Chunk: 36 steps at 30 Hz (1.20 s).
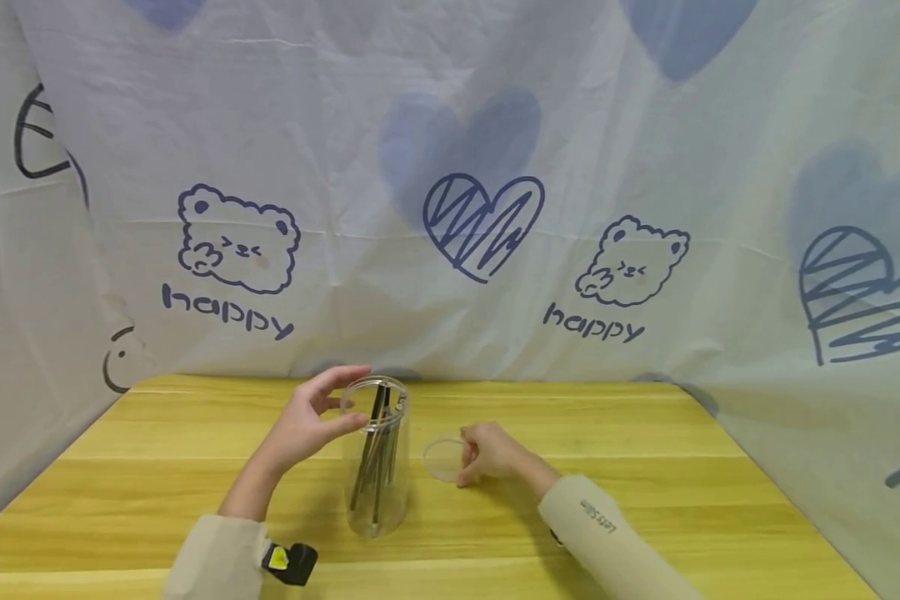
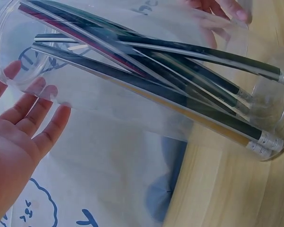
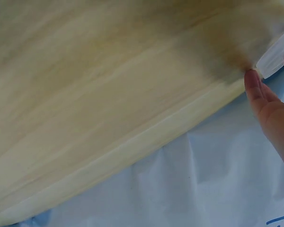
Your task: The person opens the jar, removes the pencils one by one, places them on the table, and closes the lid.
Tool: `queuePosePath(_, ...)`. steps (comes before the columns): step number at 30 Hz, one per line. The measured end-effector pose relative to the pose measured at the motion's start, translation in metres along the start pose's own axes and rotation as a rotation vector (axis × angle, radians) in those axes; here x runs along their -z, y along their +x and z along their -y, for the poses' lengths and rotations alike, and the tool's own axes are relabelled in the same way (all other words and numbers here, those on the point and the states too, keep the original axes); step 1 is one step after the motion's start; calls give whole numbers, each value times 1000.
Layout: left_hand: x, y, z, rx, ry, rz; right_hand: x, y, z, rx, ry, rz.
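A tall clear plastic jar [image 1: 356, 492] stands uncapped on the wooden table, holding several dark pencils [image 1: 378, 458] that lean inside it. In the left wrist view, silvery ferrules show at the lower ends of the pencils [image 2: 180, 90]. My left hand [image 1: 311, 425] grips the jar near its rim, thumb on the near side and fingers round the far side. To the right of the jar, my right hand [image 1: 491, 454] pinches a round translucent lid [image 1: 442, 460] by its edge, close to the tabletop. Only part of the lid [image 3: 277, 54] shows in the right wrist view.
The yellow wood-grain table [image 1: 630, 500] ends at a pale cloth backdrop [image 1: 360, 275] printed with hearts, bears and "happy". A small black device [image 1: 292, 564] is strapped at the left wrist.
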<state>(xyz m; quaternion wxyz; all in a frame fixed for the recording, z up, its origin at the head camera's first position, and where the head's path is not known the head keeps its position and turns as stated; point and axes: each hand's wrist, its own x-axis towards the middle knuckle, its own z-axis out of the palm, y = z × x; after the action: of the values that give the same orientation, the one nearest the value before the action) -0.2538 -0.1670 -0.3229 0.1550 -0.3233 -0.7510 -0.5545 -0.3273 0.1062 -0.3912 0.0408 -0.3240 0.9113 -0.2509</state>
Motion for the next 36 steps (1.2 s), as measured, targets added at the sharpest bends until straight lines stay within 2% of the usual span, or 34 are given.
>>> queuePosePath(4, -1, -1, 1, 17, 0, 7, 5, -3, 2, -40, 71, -5)
queuePosePath(9, -2, -2, 1, 20, -27, -2, 15, -5, 5, -39, 73, -20)
queuePosePath(14, -3, -2, 2, -6, -52, -15, 29, -10, 9, -2, 108, -64)
queuePosePath(19, -3, -1, 3, -20, -55, -25, 45, -13, 15, 76, 152, -128)
queuePosePath(26, -2, -1, 2, -6, -46, -29, 64, -10, 28, 164, 272, -240)
queuePosePath(30, -2, -1, 3, -4, -32, -33, 72, -8, 37, 185, 338, -283)
queuePosePath(36, -3, -2, 4, -3, -41, -41, 78, -10, 53, 183, 389, -293)
